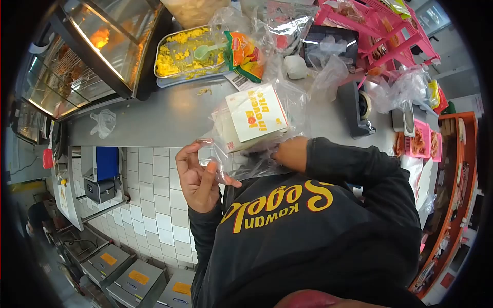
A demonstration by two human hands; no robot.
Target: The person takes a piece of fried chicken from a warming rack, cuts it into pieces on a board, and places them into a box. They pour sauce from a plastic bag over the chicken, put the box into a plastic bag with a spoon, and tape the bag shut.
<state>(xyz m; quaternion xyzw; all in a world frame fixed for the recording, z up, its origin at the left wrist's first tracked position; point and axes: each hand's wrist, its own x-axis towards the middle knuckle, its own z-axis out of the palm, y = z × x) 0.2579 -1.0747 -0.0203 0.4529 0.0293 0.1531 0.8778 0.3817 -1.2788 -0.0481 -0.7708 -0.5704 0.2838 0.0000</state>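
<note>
A clear plastic bag (299,110) lies at the front edge of the steel counter, its near end hanging over my shirt. In it is a white paper food box (257,115) printed "joy in every bite" in yellow and red, with other pale packaging (224,128) under it. My left hand (200,177) grips the bag's film at its near left side, thumb raised and fingers curled. On the near right side of the bag, my right hand (291,153) is curled against the film, its fingertips mostly hidden.
Behind the box is a metal tray (158,64) of yellow food with a green scoop (203,52), beside a colourful packet (244,56). A heated glass display (102,41) stands left. To the right are a tape dispenser (354,110) and pink baskets (382,38). A crumpled bag (104,123) lies left.
</note>
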